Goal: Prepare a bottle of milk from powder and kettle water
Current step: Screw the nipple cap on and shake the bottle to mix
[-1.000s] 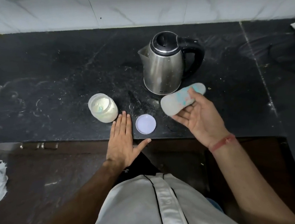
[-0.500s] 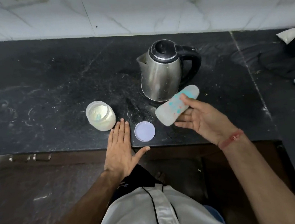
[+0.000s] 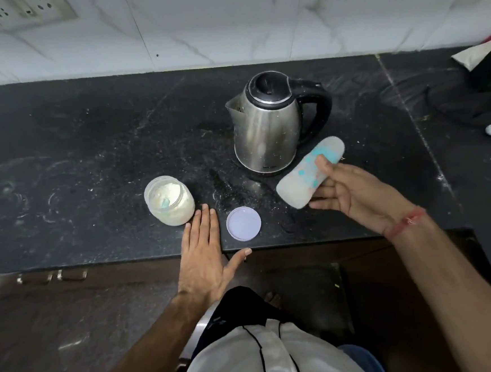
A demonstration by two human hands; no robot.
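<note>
The right hand point(image 3: 353, 195) grips the milk bottle point(image 3: 311, 174), with the thumb curled over its upper side and the fingers cupped beneath it. The bottle is frosted with blue markings and is held tilted above the black countertop point(image 3: 88, 145), its lower end pointing toward 7 o'clock and its upper end toward 1 o'clock. It is just in front of the kettle base, at 4 o'clock from the kettle point(image 3: 269, 125).

The kettle is stainless steel with a black lid and a black handle. It stands upright on the countertop, with the handle facing 3 o'clock and the spout facing 9 o'clock.

The left hand point(image 3: 205, 253) lies flat on the front edge of the countertop, fingers straight and together, thumb spread toward 3 o'clock. It holds nothing. Its fingertips point(image 3: 205, 211) reach just beside the powder jar point(image 3: 170, 200).

The powder jar stands open at 8 o'clock from the kettle. It contains white powder, and a small blue object lies in the powder. The jar lid point(image 3: 243, 223) lies flat on the countertop at 4 o'clock from the jar, between the two hands.

A red thread band point(image 3: 407, 221) circles the right wrist.
</note>
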